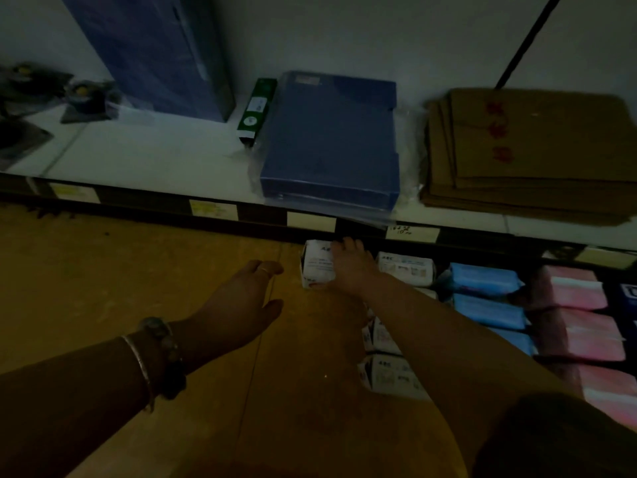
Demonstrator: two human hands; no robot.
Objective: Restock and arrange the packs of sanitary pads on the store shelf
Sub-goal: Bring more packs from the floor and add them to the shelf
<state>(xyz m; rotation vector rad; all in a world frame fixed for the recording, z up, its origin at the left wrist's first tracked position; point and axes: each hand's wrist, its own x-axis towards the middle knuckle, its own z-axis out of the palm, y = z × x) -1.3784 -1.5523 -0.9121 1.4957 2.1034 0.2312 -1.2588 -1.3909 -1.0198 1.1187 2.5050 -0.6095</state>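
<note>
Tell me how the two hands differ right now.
The left hand is open and holds nothing; the right hand grips a white pack. The left hand hovers over a yellow surface; the right hand reaches further, to the upper shelf's edge. The left arm wears bracelets and a ring; the right shows none. Both reach forward, palms down.

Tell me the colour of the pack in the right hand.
White pack, seen in the head view.

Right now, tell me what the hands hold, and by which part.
The right hand grips a white pack by its right side, fingers reaching over its far edge. The left hand holds nothing, its fingers loosely open.
</note>
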